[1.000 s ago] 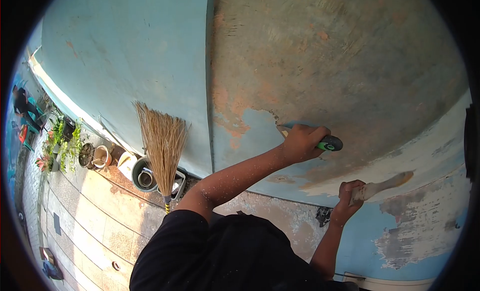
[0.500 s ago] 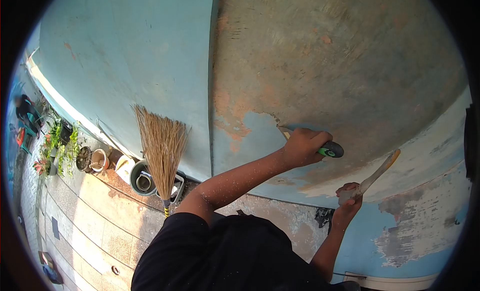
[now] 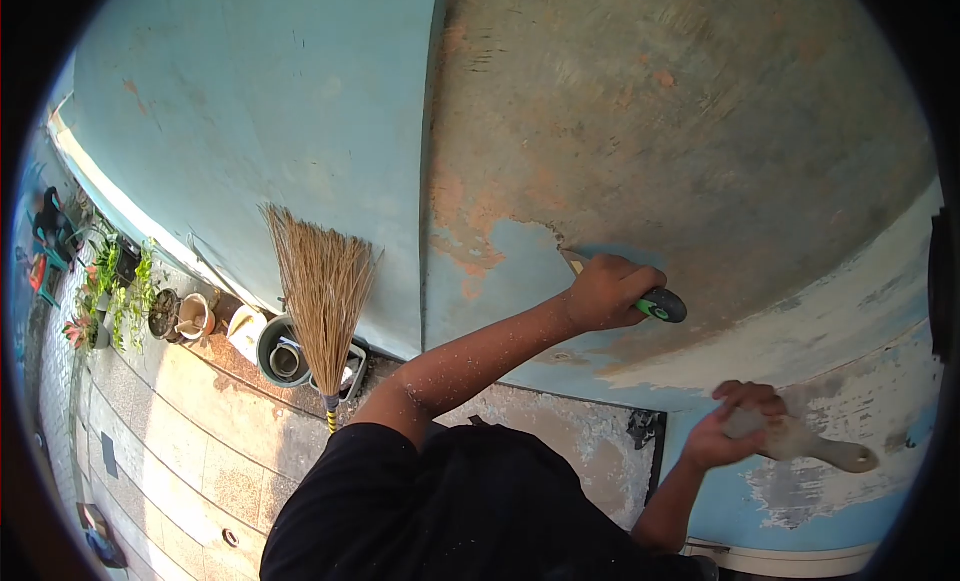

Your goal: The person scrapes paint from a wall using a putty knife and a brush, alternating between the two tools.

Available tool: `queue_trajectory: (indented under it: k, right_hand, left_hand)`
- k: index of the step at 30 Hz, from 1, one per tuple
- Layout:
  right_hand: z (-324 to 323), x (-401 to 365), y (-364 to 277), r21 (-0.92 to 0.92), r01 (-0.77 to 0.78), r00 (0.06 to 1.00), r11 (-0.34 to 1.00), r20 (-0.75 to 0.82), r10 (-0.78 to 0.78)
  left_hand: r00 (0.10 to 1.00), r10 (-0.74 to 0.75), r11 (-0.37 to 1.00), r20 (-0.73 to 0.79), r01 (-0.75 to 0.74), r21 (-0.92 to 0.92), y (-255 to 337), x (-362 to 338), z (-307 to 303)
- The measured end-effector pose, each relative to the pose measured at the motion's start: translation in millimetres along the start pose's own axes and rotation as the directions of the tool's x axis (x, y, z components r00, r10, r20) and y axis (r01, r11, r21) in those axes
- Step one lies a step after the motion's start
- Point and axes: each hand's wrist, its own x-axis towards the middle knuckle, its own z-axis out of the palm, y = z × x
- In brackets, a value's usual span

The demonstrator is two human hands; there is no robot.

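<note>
"Across most of the view, what surface is that?"
"Pale blue painted wall (image 3: 250, 101), flaked back to a broad, bare grey-brown patch (image 3: 640, 111). Sunlit tiled floor (image 3: 180, 411) lies below."
"And the brown stick-bristle broom (image 3: 320, 291)?"
"Bristles up beside the wall, probably to keep them from bending. A round dark-green bucket (image 3: 266, 357) sits next to it."
"The hands?"
"Blurred right hand (image 3: 718, 439), gripping a pale, flat long-handled tool (image 3: 845, 455) by its wide end, handle outward, perhaps just keeping it ready. Left hand (image 3: 610, 293), closed round a black-and-green-handled scraper (image 3: 662, 305), blade near the paint's ragged edge, angled low, maybe to slip underneath; contact I can't tell."
</note>
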Motion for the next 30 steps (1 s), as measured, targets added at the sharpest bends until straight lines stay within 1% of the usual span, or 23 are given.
queue_trajectory:
  k: [1,2,4,5,6,7,8,9,10,11,14,15,16,18,19,21,22,24,25,27,28,30]
  right_hand:
    - [-1,-10,9,-0.408,0.225,0.962,0.885,0.238,-0.135]
    - [50,0,-29,-0.504,-0.275,0.893,0.819,0.181,0.411]
    - [25,-24,0,-0.47,-0.305,0.945,0.829,-0.039,0.325]
    - [3,-19,5,-0.142,-0.257,0.961,0.956,-0.138,0.238]
    - [-16,-14,-1,0.186,-0.152,0.945,0.971,-0.259,0.198]
    - [-31,-11,-8,0.401,-0.051,0.884,0.915,-0.408,0.229]
    - [-19,-21,1,0.396,-0.058,0.883,0.916,-0.408,0.233]
    - [9,-34,17,-0.03,-0.15,0.943,0.988,-0.305,0.133]
    - [27,-43,23,-0.456,-0.155,0.983,0.876,-0.161,0.09]
    - [27,-45,16,-0.461,-0.157,0.982,0.873,-0.166,0.09]
    - [25,-26,-5,-0.278,-0.321,0.946,0.905,-0.147,0.29]
    - [29,-13,-20,-0.004,-0.25,0.93,0.968,-0.28,0.239]
    - [11,-8,-24,0.151,-0.252,0.928,0.956,-0.243,0.283]
    - [0,-6,-23,0.119,-0.229,0.934,0.966,-0.253,0.253]
    - [1,-7,-22,0.118,-0.23,0.934,0.966,-0.252,0.253]
    - [6,-10,-17,-0.024,-0.327,0.91,0.945,-0.277,0.308]
    - [7,-13,-15,-0.025,-0.326,0.911,0.945,-0.275,0.307]
    - [8,-21,-14,-0.059,-0.386,0.896,0.92,-0.261,0.359]
    - [9,-23,-14,-0.059,-0.389,0.895,0.919,-0.262,0.362]
    - [11,-25,-16,0.009,-0.434,0.881,0.901,-0.203,0.427]
    - [13,-25,-17,0.01,-0.436,0.88,0.9,-0.204,0.429]
    - [18,-24,-18,0.007,-0.437,0.888,0.9,-0.154,0.433]
  left_hand:
    - [1.0,-0.004,1.0,0.003,0.004,-0.006,0,0,0]
    - [1.0,0.002,1.0,0.012,-0.002,-0.026,1,2,0]
    - [1.0,0.012,0.999,0.019,-0.011,-0.043,1,2,-2]
    - [0.999,0.036,0.999,0.026,-0.036,-0.019,-1,2,-4]
    - [0.998,0.051,0.999,0.041,-0.051,-0.006,1,-2,-5]
    - [0.998,0.042,0.999,0.041,-0.042,-0.013,2,-4,-3]
    - [1.0,0.022,0.999,0.015,-0.021,-0.026,1,-4,-1]
    - [1.0,0.007,0.999,-0.007,-0.008,-0.041,0,-2,-1]
    - [1.0,0.011,0.999,-0.004,-0.012,-0.047,1,-1,-3]
    - [1.0,0.003,0.999,0.001,-0.002,-0.034,3,0,-4]
    - [1.0,0.016,1.0,-0.002,-0.016,-0.005,2,2,-9]
    - [1.0,0.011,1.0,0.011,-0.011,-0.001,5,-5,-7]
    - [1.0,0.0,1.0,0.014,0.0,-0.008,8,-8,-5]
    - [0.998,-0.06,0.998,-0.016,0.06,-0.034,9,-6,-3]
    - [0.998,-0.062,0.998,-0.017,0.061,-0.035,9,-5,-4]
    - [0.995,-0.068,0.997,-0.07,0.065,-0.053,10,-2,-4]
    - [0.995,-0.069,0.997,-0.072,0.065,-0.052,9,-2,-4]
    - [0.997,-0.056,0.998,-0.06,0.054,-0.029,8,-2,-3]
    - [0.997,-0.058,0.998,-0.058,0.056,-0.03,8,-2,-4]
    - [0.996,-0.061,0.998,-0.061,0.059,-0.034,8,-3,-5]
    - [0.996,-0.062,0.998,-0.058,0.06,-0.035,8,-3,-6]
    - [0.998,-0.053,0.997,-0.042,0.051,-0.061,8,-4,-8]
